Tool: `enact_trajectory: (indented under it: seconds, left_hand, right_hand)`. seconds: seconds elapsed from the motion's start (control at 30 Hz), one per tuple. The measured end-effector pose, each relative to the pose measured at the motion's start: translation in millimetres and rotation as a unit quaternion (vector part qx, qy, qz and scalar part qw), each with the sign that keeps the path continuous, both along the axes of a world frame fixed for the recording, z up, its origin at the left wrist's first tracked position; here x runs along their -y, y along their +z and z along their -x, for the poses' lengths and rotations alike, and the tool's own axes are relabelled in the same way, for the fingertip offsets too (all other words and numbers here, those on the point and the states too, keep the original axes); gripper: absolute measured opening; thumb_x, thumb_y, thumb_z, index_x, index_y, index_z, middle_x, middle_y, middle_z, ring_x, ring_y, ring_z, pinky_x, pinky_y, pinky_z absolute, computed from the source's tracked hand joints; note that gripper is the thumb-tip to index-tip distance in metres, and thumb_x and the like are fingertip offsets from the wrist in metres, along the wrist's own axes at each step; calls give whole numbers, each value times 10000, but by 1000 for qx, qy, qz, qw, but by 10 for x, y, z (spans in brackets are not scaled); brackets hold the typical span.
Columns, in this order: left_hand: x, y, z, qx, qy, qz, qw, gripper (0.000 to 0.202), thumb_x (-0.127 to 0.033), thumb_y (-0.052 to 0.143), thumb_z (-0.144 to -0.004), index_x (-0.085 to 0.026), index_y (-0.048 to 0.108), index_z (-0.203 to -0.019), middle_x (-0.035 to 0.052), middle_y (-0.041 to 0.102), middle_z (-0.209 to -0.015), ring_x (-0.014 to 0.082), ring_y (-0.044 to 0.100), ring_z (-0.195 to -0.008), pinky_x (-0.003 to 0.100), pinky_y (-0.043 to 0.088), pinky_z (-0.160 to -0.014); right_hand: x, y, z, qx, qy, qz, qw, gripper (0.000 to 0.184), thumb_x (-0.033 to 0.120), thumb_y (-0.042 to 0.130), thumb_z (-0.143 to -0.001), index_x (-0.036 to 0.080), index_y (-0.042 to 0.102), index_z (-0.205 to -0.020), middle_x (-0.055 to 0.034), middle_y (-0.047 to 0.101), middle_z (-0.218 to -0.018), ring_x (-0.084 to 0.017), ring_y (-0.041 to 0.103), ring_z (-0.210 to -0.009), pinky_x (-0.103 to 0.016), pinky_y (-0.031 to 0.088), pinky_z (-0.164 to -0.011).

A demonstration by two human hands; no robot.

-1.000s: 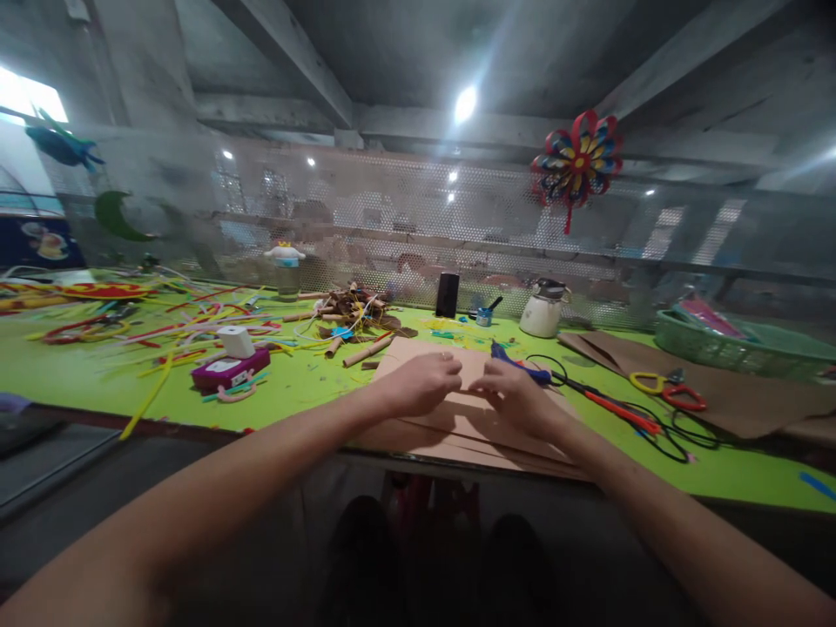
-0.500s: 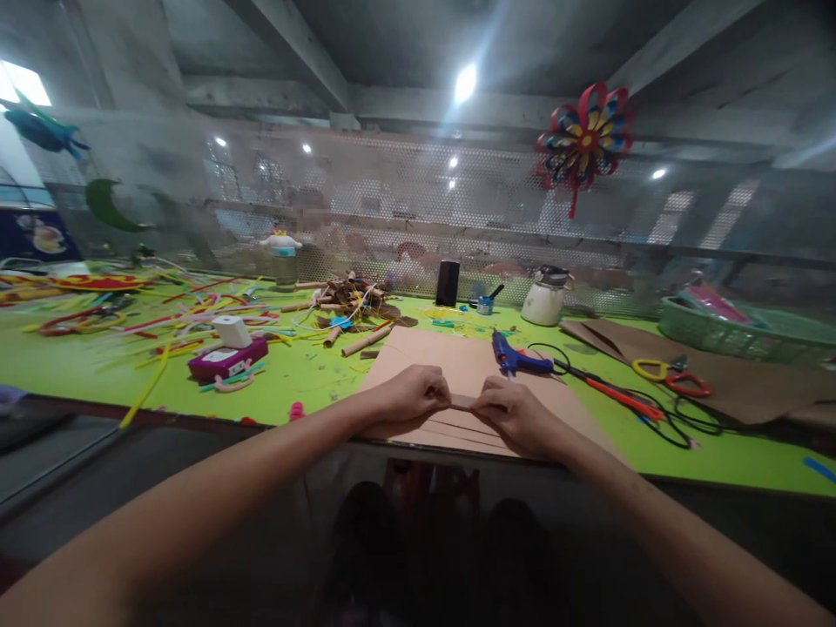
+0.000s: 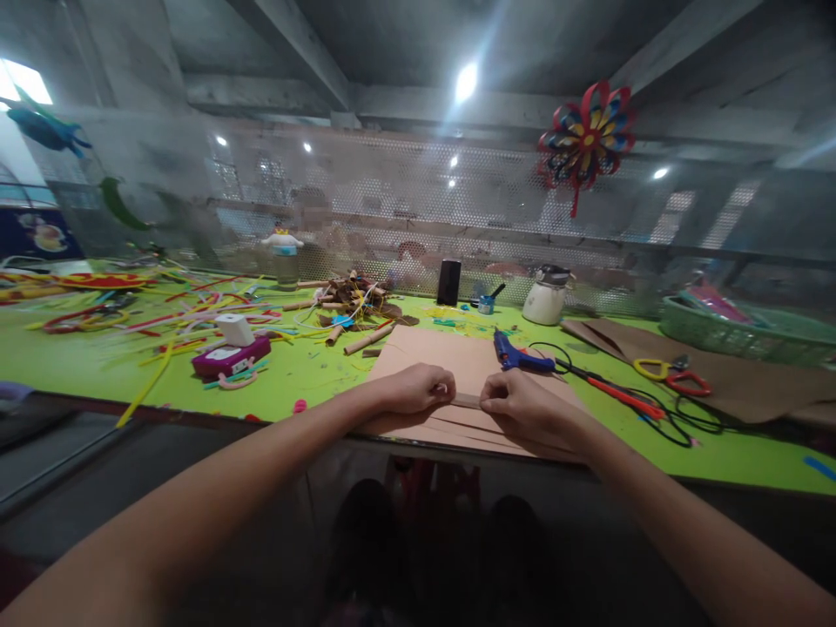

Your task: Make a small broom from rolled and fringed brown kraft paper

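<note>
Two hands (image 3: 419, 389) (image 3: 522, 402) pinching paper (image 3: 428, 350), glue gun (image 3: 522, 358) near

Left hand (image 3: 423, 388), right hand (image 3: 519, 402) gripping brown paper (image 3: 428, 348); glue gun (image 3: 521, 358) beyond.

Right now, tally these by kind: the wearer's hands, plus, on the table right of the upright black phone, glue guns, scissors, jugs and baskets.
Hands: 2 (left hand, right hand)
Glue gun: 1
Scissors: 1 pair
Jug: 1
Basket: 1
Total: 6
</note>
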State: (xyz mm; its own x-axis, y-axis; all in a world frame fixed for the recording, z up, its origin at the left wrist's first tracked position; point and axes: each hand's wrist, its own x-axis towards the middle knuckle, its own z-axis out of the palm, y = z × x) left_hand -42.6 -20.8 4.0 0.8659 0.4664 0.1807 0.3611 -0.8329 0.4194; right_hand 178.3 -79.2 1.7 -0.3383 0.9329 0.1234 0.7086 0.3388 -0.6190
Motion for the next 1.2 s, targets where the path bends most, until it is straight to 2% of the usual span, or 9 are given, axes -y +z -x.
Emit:
enact_trajectory:
  seconds: [0.23, 0.53, 0.73, 0.93, 1.07, 1.2]
  left_hand:
    - [-4, 64, -14, -58, 17, -23, 998, 177, -226, 440, -794, -151, 581, -871, 25, 602, -777, 120, 481, -654, 206, 350, -586]
    - [24, 61, -24, -64, 41, -31, 997, 161, -234, 457, -799, -156, 573, -880, 18, 603, -778, 113, 482, -653, 197, 338, -569]
    - [5, 58, -20, -73, 43, -27, 996, 157, -232, 436, -811, -172, 561, -884, 10, 609, -789, 111, 489, -660, 195, 350, -590]
    - [36, 55, -13, -43, 20, -59, 997, 156, -224, 410, -835, -156, 550, -829, 27, 579, -815, 118, 480, -701, 205, 367, -641]
    - [62, 23, -3, -8, -1, -89, 996, 179, -210, 394, -860, -158, 565, -877, 37, 554, -860, 121, 487, -759, 205, 369, -680]
    - [122, -11, 4, 2, -21, -171, 985, 185, -224, 421, -860, -162, 590, -819, 42, 524, -822, 131, 477, -774, 221, 362, -706]
  right_hand:
    - [-30, 22, 8, 28, 1, 1, 1000, 103, 117, 491, -577, 140, 591, -578, 12, 542, -555, -102, 443, -534, -210, 348, -504]
    - [4, -12, 5, 19, -7, -8, 1000, 84, 145, 507, -617, 142, 591, -626, 11, 554, -577, -105, 461, -555, -207, 347, -510]
    - [41, -1, 12, 19, -5, -15, 1000, 131, 103, 494, -602, 137, 610, -650, 19, 554, -575, -101, 455, -558, -205, 351, -532]
    - [119, 9, 53, 63, -7, -109, 992, 100, 165, 541, -695, 141, 637, -684, -16, 573, -647, -123, 477, -612, -222, 358, -561]
    - [190, 15, 99, 96, 49, -186, 977, 202, 269, 485, -838, 168, 657, -864, -52, 562, -761, -136, 495, -692, -239, 378, -634]
    - [241, -4, 127, 158, 113, -235, 952, 277, 237, 406, -892, 168, 667, -832, -72, 539, -788, -140, 483, -730, -245, 376, -648]
